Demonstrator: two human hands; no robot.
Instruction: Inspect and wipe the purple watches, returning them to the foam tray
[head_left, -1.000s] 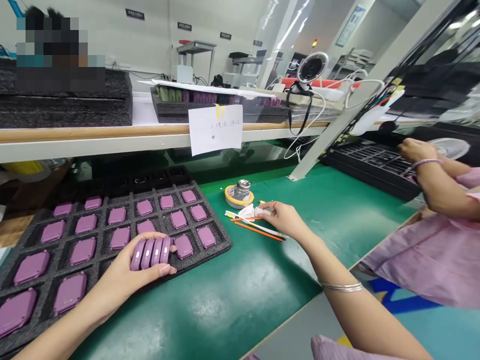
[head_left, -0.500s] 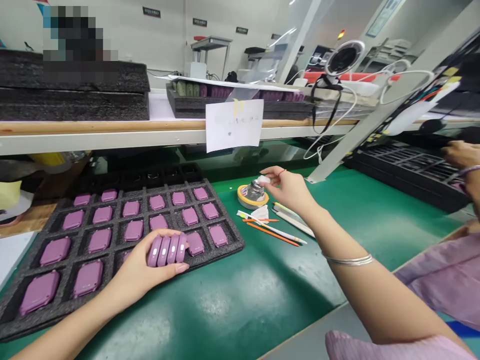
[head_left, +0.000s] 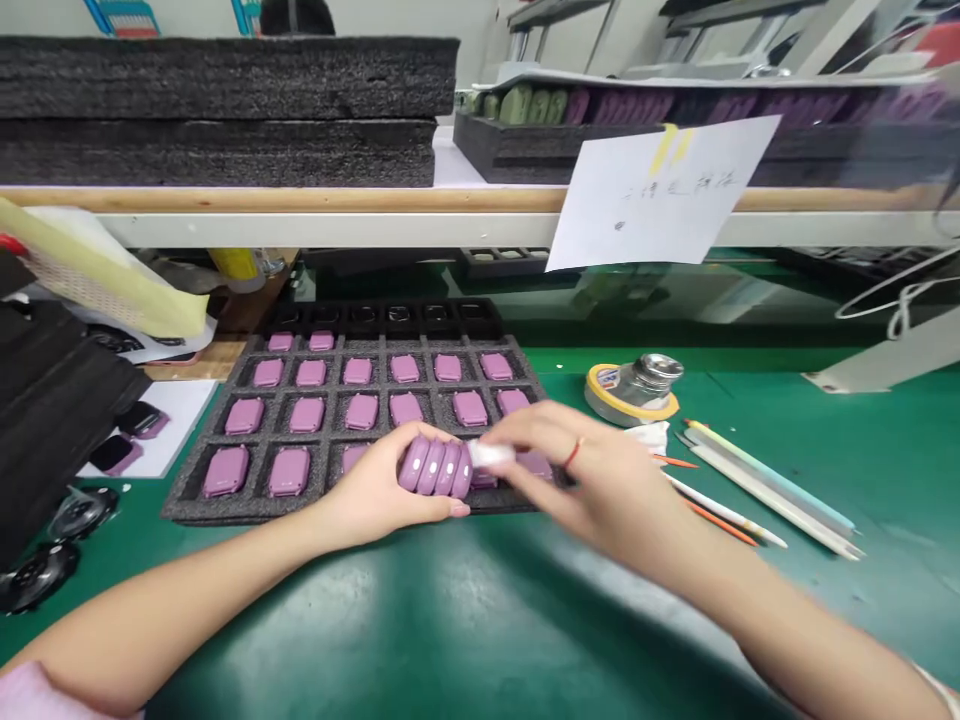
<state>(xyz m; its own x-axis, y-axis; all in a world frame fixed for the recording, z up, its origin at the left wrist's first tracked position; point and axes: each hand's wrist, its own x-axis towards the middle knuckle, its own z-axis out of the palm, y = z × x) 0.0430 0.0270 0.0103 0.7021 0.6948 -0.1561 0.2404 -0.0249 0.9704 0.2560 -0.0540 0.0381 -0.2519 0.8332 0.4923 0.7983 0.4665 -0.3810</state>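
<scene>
Several purple watch cases (head_left: 435,468) stand side by side in a row in my left hand (head_left: 382,485), fingers behind and thumb in front. Pinched in my right hand (head_left: 581,460) is a white wiping cloth (head_left: 493,456), close by the right end of that row; whether it touches the cases I cannot tell. Behind both hands lies a black foam tray (head_left: 337,355) with more purple cases in its compartments. A metal dispenser bottle (head_left: 657,372) stands in a roll of yellow tape (head_left: 616,400) to the right.
Pencils and sticks (head_left: 772,490) lie on the green bench (head_left: 450,620) at the right. A shelf (head_left: 337,215) spans the back, with black foam blocks (head_left: 225,110) and a hanging paper note (head_left: 660,195). Round black parts (head_left: 45,570) lie at the left edge.
My right hand has come from the metal bottle to the cases in my left hand, bringing the white cloth. The view has turned left. The cases are still held.
</scene>
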